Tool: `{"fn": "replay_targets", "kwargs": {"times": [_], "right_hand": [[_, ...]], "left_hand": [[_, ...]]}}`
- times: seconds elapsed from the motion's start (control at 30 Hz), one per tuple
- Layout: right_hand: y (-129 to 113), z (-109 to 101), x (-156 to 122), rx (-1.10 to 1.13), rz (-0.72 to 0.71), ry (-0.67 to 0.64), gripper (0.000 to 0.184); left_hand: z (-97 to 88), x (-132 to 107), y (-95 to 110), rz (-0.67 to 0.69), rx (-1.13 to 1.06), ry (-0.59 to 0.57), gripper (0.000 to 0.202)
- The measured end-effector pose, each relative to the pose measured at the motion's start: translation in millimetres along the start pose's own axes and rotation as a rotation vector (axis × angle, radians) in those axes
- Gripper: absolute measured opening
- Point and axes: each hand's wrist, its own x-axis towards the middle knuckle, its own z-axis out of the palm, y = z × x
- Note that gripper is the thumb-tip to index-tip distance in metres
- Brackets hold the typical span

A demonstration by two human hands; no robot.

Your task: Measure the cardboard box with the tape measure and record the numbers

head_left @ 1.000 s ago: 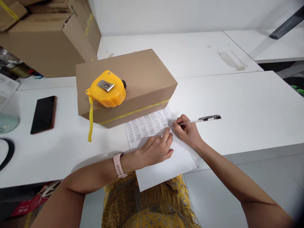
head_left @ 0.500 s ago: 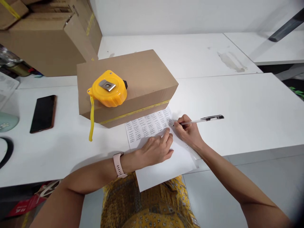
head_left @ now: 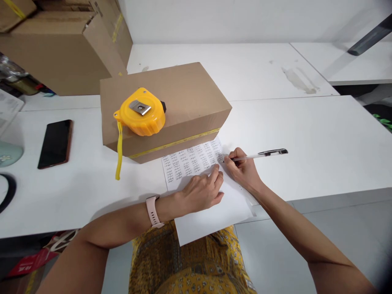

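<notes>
A white sheet of paper with columns of small handwriting on its upper part lies at the table's front edge, its lower end hanging over. My left hand rests on the sheet, palm down, with loosely bent fingers apart and nothing held. In my right hand is a pen with a clear barrel and black cap end, its tip at the writing near the sheet's right side. Behind the paper stands a closed cardboard box, overlapping the sheet's top. A yellow tape measure sits on it, strap dangling.
On the left lie a dark phone, a pale green cup and a black ring-shaped edge. Bigger cardboard boxes are stacked at the back left. The white table extends right; a dark bar stands at the far right.
The view has shifted very slightly. Both hands, the pen and the paper keep nearly the same places.
</notes>
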Motion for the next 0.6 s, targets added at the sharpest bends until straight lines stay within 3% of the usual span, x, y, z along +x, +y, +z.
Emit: {"fn": "replay_targets", "kwargs": {"times": [0.6], "right_hand": [[-4.6, -0.3, 0.4, -0.011, 0.013, 0.015, 0.026]], "left_hand": [[-2.4, 0.2, -0.7, 0.008, -0.014, -0.027, 0.057]]}}
